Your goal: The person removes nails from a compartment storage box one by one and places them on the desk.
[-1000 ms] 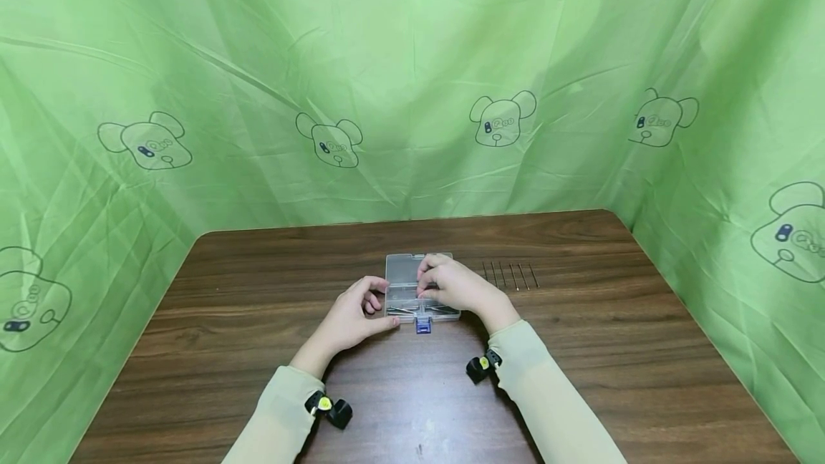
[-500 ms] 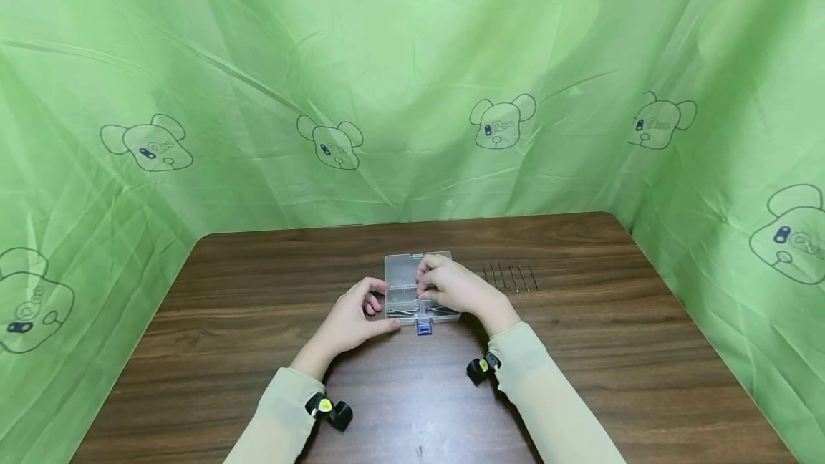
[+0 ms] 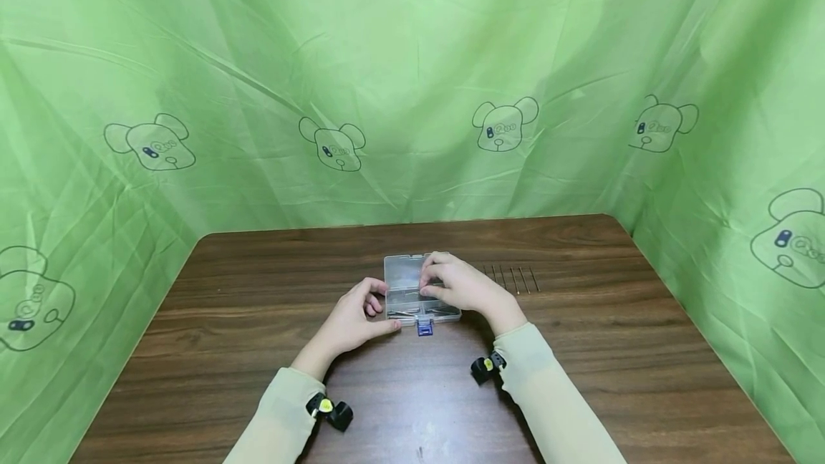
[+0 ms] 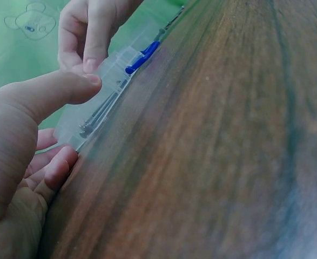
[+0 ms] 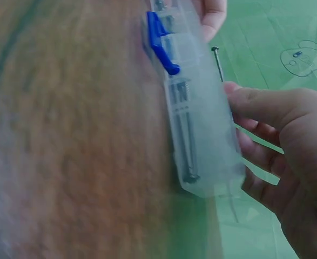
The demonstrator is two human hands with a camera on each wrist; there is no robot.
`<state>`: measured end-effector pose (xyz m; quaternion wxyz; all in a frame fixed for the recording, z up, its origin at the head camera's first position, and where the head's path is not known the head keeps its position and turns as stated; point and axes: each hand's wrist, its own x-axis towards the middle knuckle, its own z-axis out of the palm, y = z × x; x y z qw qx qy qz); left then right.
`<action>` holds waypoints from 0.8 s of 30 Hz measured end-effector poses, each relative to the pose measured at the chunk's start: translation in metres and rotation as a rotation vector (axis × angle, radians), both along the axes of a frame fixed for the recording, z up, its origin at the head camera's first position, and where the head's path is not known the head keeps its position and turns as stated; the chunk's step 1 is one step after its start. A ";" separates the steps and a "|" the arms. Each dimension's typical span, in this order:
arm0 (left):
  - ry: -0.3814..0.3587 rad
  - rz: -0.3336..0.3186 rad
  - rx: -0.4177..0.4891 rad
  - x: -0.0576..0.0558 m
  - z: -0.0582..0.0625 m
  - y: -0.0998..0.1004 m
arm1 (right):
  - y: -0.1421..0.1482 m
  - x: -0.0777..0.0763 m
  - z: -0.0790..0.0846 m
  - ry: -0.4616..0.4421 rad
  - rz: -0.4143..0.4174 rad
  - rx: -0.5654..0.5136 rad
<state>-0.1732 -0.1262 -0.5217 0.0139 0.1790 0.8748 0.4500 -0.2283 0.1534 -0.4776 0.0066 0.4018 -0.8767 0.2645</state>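
A clear plastic box [image 3: 402, 272] with a blue latch [image 3: 425, 328] lies with its lid laid back. Several nails [image 5: 186, 135] rest in its front compartments. My left hand [image 3: 349, 319] holds the box at its left side, thumb at the front edge and fingers along the side. Over the back compartment, my right hand [image 3: 465, 285] pinches a thin metal nail [image 5: 218, 62] between thumb and fingers. In the right wrist view the nail's head shows beyond the thumb tip, while part of its shank is hidden by the hand.
Several loose nails [image 3: 515, 281] lie in a row to the right of the box on the brown wooden table [image 3: 580, 349]. A green curtain [image 3: 412, 92] with printed bear heads hangs behind the table and at both sides.
My right hand has shifted slightly to the right over the box, uncovering more of the back compartment. The left hand keeps its place at the box.
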 end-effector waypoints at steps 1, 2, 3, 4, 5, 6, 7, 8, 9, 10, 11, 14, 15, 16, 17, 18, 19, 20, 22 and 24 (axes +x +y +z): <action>-0.001 0.001 -0.001 0.000 0.000 0.000 | 0.001 0.000 0.001 -0.010 -0.007 -0.005; -0.002 0.002 -0.002 0.000 0.000 0.000 | 0.003 0.000 0.003 -0.020 -0.013 -0.015; -0.003 0.004 0.001 0.000 0.000 0.000 | 0.004 0.000 0.004 -0.034 -0.020 -0.023; -0.005 0.007 0.002 0.000 0.000 0.000 | 0.006 0.000 0.006 -0.041 -0.027 -0.033; -0.005 0.008 0.005 0.000 -0.001 0.000 | 0.008 0.000 0.007 -0.047 -0.034 -0.041; -0.004 0.008 0.007 0.000 -0.001 0.000 | 0.010 0.001 0.009 -0.054 -0.039 -0.053; -0.003 0.007 0.011 0.000 -0.001 0.000 | 0.013 0.001 0.010 -0.062 -0.042 -0.066; -0.002 0.006 0.015 0.000 -0.001 0.001 | 0.015 0.001 0.011 -0.066 -0.043 -0.078; -0.001 0.004 0.018 0.000 -0.002 0.001 | 0.017 0.002 0.012 -0.066 -0.043 -0.092; 0.000 0.001 0.019 0.000 -0.002 0.001 | 0.020 0.002 0.014 -0.067 -0.044 -0.105; 0.003 -0.002 0.019 0.000 -0.002 0.002 | 0.022 0.003 0.015 -0.072 -0.047 -0.115; 0.013 -0.008 0.013 0.001 -0.003 0.002 | 0.031 0.007 0.021 -0.088 -0.069 -0.139; 0.016 -0.009 0.010 0.001 -0.004 0.002 | 0.035 0.009 0.023 -0.092 -0.077 -0.144; 0.023 -0.011 0.009 0.001 -0.004 0.002 | 0.039 0.010 0.025 -0.094 -0.088 -0.147; 0.027 -0.011 0.005 0.002 -0.004 0.002 | 0.044 0.011 0.028 -0.098 -0.098 -0.153; 0.028 -0.010 0.002 0.002 -0.004 0.001 | 0.048 0.012 0.030 -0.098 -0.108 -0.155; 0.028 -0.009 -0.002 0.002 -0.004 0.001 | 0.053 0.014 0.031 -0.094 -0.116 -0.158; 0.029 -0.008 -0.001 0.002 -0.004 0.001 | 0.059 0.014 0.033 -0.092 -0.126 -0.161; 0.031 -0.006 -0.001 0.002 -0.004 0.001 | 0.070 0.016 0.036 -0.087 -0.143 -0.175; 0.031 -0.003 -0.007 0.002 -0.005 0.001 | 0.081 0.019 0.040 -0.083 -0.160 -0.180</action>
